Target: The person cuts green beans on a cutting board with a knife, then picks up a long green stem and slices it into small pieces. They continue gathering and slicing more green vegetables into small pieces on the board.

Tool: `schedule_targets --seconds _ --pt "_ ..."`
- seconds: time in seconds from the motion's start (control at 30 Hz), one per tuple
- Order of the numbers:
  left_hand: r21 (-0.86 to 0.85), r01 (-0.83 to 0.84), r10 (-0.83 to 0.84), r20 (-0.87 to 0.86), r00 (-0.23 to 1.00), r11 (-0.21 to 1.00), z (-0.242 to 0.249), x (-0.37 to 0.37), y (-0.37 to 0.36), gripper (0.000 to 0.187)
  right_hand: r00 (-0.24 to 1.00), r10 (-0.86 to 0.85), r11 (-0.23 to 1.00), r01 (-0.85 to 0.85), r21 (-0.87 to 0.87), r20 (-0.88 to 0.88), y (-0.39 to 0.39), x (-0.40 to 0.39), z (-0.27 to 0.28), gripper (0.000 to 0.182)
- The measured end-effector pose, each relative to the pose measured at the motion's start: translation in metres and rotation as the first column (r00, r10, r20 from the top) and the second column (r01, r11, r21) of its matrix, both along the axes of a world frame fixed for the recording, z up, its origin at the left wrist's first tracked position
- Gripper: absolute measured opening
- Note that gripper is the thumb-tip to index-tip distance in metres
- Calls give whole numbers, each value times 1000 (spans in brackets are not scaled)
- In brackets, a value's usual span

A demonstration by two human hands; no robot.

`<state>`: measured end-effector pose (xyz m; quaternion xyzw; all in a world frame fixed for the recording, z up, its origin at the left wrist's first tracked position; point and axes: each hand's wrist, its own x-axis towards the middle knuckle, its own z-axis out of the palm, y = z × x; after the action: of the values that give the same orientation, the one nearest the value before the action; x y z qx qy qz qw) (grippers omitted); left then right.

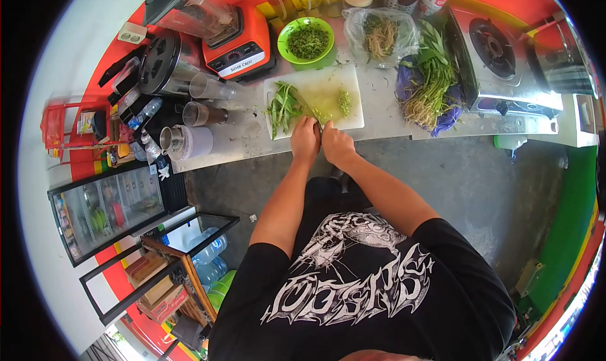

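Note:
A white cutting board (328, 82) lies on the grey counter with a bunch of green leafy stems (284, 105) at its left and a small pile of chopped green pieces (344, 102) at its right. My left hand (305, 140) presses on the stems' near end at the board's front edge. My right hand (338, 145) sits right beside it, closed around what seems to be a knife handle; the blade is mostly hidden between the hands.
A green bowl of chopped greens (307, 40) stands behind the board. An orange blender (218, 29) and cups (202, 114) crowd the left. A plastic bag of sprouts (380, 36), a heap of leafy greens (432, 86) and a gas stove (495, 51) lie to the right.

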<state>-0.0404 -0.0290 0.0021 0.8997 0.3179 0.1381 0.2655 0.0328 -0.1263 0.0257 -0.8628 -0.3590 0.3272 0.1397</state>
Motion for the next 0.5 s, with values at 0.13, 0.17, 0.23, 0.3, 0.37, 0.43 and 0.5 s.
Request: schedule_targets --seconds 0.13,0.17,0.23,0.3,0.37,0.43,0.5 --pt "-42 -54 54 8 998 998 -2 1 -3 8 1000 18 1000 -18 1 -10 -4 1 9 29" --pt "-41 -67 68 26 997 997 -4 1 -4 8 999 5 1000 -5 0 -31 -6 -1 12 30" --pt "-37 -74 76 56 996 997 -5 1 -5 8 998 -26 1000 26 0 -49 -10 -5 10 29" --pt "-45 -79 82 75 994 996 -5 -2 -4 9 996 -63 998 63 1 -66 -7 -7 4 28" --pt "-72 -41 47 80 996 997 -4 -8 1 9 999 -32 999 33 -15 36 -3 -9 -3 27" --pt "-94 -17 27 103 994 995 -7 -9 8 10 997 -62 998 62 -3 35 1 -4 -7 24" --pt "-120 10 -3 61 998 993 -9 -11 15 13 996 -84 996 84 11 29 6 -1 -9 23"
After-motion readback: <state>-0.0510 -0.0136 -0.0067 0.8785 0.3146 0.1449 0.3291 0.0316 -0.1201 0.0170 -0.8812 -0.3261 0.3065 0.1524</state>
